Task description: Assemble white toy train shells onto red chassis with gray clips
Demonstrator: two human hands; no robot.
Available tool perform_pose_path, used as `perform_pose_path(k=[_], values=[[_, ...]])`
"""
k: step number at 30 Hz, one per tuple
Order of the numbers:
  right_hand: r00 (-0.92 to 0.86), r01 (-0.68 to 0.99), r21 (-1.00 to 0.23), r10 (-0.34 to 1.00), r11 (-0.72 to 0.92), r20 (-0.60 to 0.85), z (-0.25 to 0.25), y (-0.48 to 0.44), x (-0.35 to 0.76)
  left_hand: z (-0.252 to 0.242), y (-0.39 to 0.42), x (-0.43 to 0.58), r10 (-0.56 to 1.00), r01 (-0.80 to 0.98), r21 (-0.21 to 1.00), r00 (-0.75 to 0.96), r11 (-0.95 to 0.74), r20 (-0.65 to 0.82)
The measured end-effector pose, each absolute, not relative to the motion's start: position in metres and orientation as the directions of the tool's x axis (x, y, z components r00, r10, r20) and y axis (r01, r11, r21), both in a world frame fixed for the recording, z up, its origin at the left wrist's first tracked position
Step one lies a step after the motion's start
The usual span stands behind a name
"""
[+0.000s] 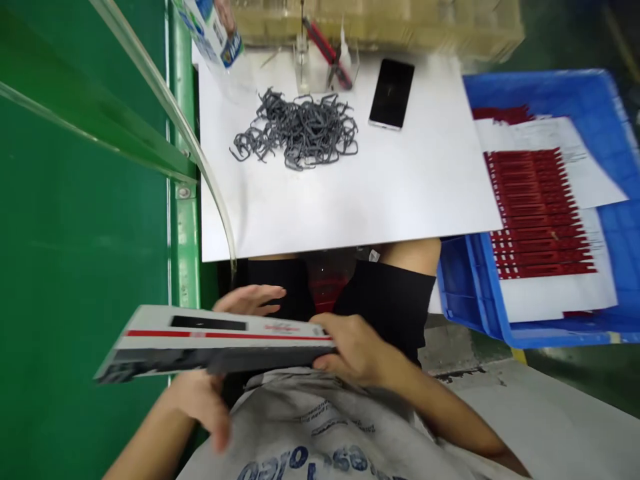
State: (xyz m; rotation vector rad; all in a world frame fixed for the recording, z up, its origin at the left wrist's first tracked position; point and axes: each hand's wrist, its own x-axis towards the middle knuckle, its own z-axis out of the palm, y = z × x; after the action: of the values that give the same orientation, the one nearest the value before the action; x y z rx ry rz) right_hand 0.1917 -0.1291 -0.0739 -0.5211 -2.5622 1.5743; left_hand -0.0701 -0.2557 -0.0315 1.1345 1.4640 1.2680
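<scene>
Briefly: long white red-striped box (200, 333) lay crosswise before chest, long axis approx. horiz.; R hand (355, 350) clasped its right end, L hand (200, 407) held underneath toward its left end.

The left hand (200, 407) was blurred beneath the white box (210, 340), whose small print was unreadable; the printed carton (210, 33) and the shirt lettering (310, 463) were cut off by the picture's edges.
</scene>
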Motion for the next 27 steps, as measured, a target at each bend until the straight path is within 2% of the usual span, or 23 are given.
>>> perform_pose_path(k=[2, 3, 5, 7, 8, 10, 13, 15, 17, 21, 24, 27], values=[[-0.960, 0.217, -0.941, 0.230, 0.261, -0.158, -0.076, -0.151, 0.162, -0.036, -0.248, -0.048, 0.977, -0.151, 0.988, -0.213, -0.019, -0.014], [-0.975, 0.198, -0.949, 0.150, 0.247, -0.164, -0.076, -0.156, 0.149, -0.037, -0.245, -0.040, 0.978, -0.287, 0.955, -0.207, -0.071, 0.010], [-0.987, 0.151, -0.931, -0.007, 0.333, -0.163, -0.073, -0.150, 0.132, -0.039, -0.242, -0.034, 0.978, -0.463, 0.878, -0.209, -0.118, 0.022], [-0.984, 0.120, -0.872, -0.057, 0.474, -0.167, -0.064, -0.121, 0.128, -0.043, -0.244, -0.035, 0.977, -0.539, 0.836, -0.214, -0.104, -0.017], [-0.988, 0.123, -0.841, -0.016, 0.527, -0.154, -0.058, -0.099, 0.128, -0.047, -0.247, -0.037, 0.975, -0.547, 0.834, -0.215, -0.070, -0.059], [-0.981, 0.169, -0.804, 0.178, 0.571, -0.081, -0.047, -0.046, 0.129, -0.058, -0.251, -0.040, 0.962, -0.553, 0.831, -0.191, 0.059, -0.195], [-0.855, 0.323, -0.716, 0.515, 0.619, 0.059, -0.037, 0.031, 0.116, -0.076, -0.253, -0.041, 0.927, -0.513, 0.798, -0.012, 0.317, -0.376], [-0.762, 0.450, -0.604, 0.635, 0.658, 0.124, -0.036, 0.070, 0.096, -0.082, -0.251, -0.041, 0.908, -0.490, 0.775, 0.094, 0.399, -0.408], [-0.744, 0.506, -0.513, 0.652, 0.694, 0.148, -0.037, 0.093, 0.070, -0.080, -0.245, -0.042, 0.913, -0.488, 0.776, 0.131, 0.399, -0.387], [-0.795, 0.525, -0.358, 0.595, 0.772, 0.116, -0.032, 0.105, 0.026, -0.069, -0.238, -0.047, 0.943, -0.361, 0.872, 0.168, 0.331, -0.289], [-0.822, 0.534, -0.254, 0.565, 0.806, 0.066, -0.028, 0.102, 0.009, -0.068, -0.240, -0.046, 0.922, -0.393, 0.834, 0.172, 0.386, -0.346], [-0.806, 0.571, -0.248, 0.591, 0.783, 0.011, -0.030, 0.102, 0.002, -0.074, -0.246, -0.043, 0.894, -0.463, 0.770, 0.140, 0.439, -0.426]])
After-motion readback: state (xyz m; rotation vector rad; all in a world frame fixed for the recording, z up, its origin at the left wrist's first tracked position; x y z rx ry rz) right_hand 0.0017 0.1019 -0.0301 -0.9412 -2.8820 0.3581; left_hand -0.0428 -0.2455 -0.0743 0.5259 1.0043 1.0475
